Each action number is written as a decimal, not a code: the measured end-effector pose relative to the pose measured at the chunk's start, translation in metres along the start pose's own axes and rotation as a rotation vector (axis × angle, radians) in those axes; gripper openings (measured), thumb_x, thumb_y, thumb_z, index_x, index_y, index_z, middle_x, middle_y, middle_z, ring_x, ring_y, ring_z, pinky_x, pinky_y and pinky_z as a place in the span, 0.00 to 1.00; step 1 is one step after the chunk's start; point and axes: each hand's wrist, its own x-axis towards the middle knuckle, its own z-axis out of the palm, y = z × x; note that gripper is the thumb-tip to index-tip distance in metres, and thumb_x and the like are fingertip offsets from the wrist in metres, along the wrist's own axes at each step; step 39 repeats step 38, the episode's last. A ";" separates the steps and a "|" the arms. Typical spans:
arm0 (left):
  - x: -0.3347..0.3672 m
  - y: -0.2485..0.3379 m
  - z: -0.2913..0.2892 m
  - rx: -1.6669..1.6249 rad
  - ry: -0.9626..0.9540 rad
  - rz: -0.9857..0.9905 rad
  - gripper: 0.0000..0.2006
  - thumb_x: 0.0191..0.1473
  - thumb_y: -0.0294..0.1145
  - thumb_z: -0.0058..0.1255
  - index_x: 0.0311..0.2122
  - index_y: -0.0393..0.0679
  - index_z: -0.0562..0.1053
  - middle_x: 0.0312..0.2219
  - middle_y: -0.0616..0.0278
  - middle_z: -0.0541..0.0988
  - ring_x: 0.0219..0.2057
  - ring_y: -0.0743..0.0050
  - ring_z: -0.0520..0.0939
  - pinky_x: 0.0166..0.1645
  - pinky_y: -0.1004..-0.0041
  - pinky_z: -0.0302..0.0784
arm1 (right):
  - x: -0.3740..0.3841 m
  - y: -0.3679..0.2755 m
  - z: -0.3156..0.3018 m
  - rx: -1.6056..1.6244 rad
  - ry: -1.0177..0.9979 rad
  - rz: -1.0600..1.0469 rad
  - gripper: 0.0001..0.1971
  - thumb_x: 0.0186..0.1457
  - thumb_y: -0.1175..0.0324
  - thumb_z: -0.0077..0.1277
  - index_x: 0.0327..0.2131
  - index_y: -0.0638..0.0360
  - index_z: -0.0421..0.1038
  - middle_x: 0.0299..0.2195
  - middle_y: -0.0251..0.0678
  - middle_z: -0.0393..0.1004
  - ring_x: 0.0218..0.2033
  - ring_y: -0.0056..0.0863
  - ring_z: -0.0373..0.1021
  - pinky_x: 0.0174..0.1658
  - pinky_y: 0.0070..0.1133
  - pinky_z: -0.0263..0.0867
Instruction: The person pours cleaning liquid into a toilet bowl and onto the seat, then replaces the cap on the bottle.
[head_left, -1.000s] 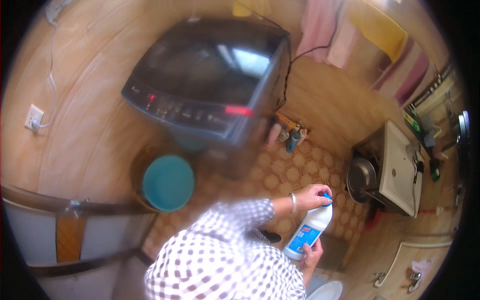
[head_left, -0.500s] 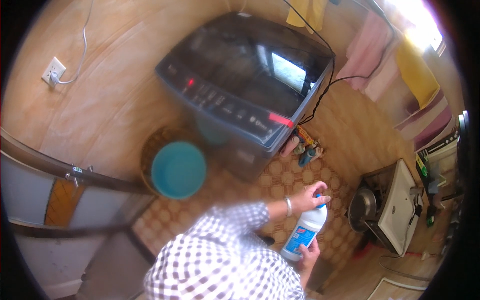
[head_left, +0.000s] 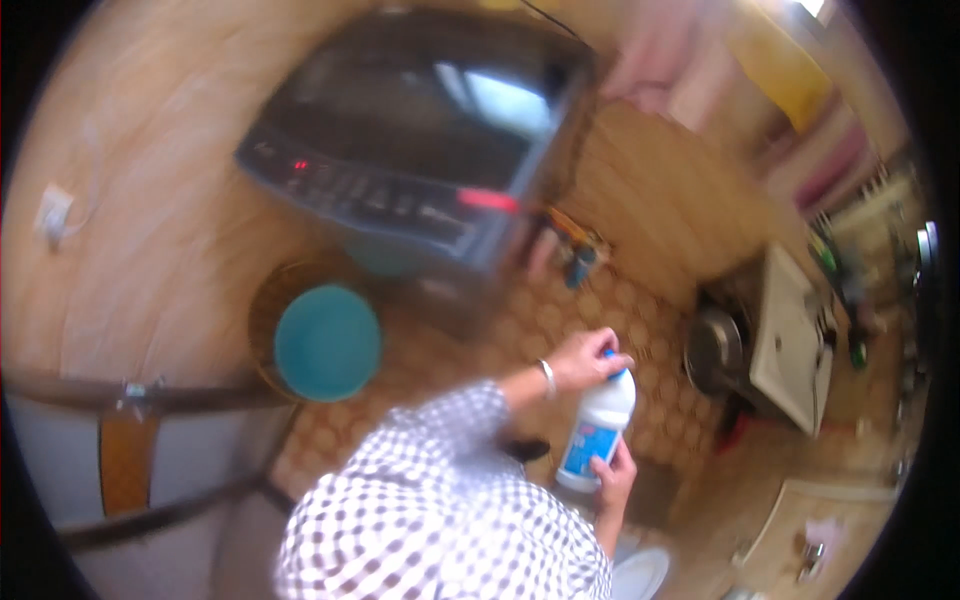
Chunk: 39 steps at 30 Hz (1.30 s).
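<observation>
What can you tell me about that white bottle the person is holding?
The white bottle looks like plastic, with a blue label on its side and a blue cap. It is held roughly upright over the patterned floor. The right hand grips its lower body; the left hand covers the cap. The picture is blurred.

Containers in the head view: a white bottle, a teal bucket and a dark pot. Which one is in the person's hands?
The white bottle: the left hand grips its blue cap, the right hand its base. Bucket and pot sit untouched.
</observation>
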 end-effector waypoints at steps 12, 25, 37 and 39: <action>0.007 0.007 0.047 -0.039 -0.213 0.025 0.13 0.53 0.32 0.49 0.43 0.40 0.69 0.35 0.66 0.73 0.37 0.75 0.73 0.42 0.77 0.71 | -0.030 0.031 -0.041 0.138 0.121 0.033 0.36 0.39 0.68 0.63 0.53 0.68 0.61 0.45 0.40 0.71 0.44 0.27 0.68 0.47 0.24 0.66; -0.022 0.019 0.148 -0.061 -0.392 -0.008 0.13 0.54 0.29 0.47 0.45 0.39 0.70 0.33 0.68 0.74 0.31 0.83 0.71 0.35 0.82 0.67 | -0.123 0.044 -0.088 0.080 0.274 0.021 0.38 0.40 0.67 0.63 0.55 0.68 0.58 0.49 0.43 0.69 0.48 0.27 0.66 0.52 0.23 0.62; -0.017 -0.058 0.201 -0.029 -0.763 -0.038 0.18 0.54 0.32 0.50 0.50 0.38 0.68 0.42 0.62 0.73 0.43 0.76 0.72 0.48 0.77 0.66 | -0.185 0.113 -0.062 0.252 0.487 0.145 0.30 0.41 0.63 0.62 0.49 0.61 0.66 0.38 0.38 0.75 0.37 0.23 0.71 0.43 0.21 0.67; -0.011 -0.064 0.203 0.023 -0.798 -0.089 0.20 0.54 0.32 0.51 0.51 0.39 0.67 0.44 0.62 0.73 0.44 0.77 0.71 0.48 0.78 0.65 | -0.183 0.113 -0.061 0.214 0.482 0.200 0.35 0.41 0.63 0.62 0.54 0.60 0.63 0.41 0.39 0.75 0.39 0.23 0.71 0.46 0.21 0.66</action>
